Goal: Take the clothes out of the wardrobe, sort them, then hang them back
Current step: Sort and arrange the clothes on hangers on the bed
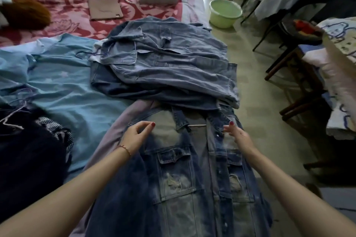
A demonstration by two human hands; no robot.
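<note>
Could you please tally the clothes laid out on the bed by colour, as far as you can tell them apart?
Denim blue: 2, the distressed jacket and the paler jacket.
Light blue: 1, the garment.
Dark navy: 1 heap, pieces not separable.
Total: 4.

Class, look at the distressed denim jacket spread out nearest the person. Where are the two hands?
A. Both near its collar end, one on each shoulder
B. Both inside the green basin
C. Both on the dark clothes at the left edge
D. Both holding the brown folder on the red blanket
A: the left hand and right hand sit at either shoulder of the distressed denim jacket, flanking its collar.
</note>
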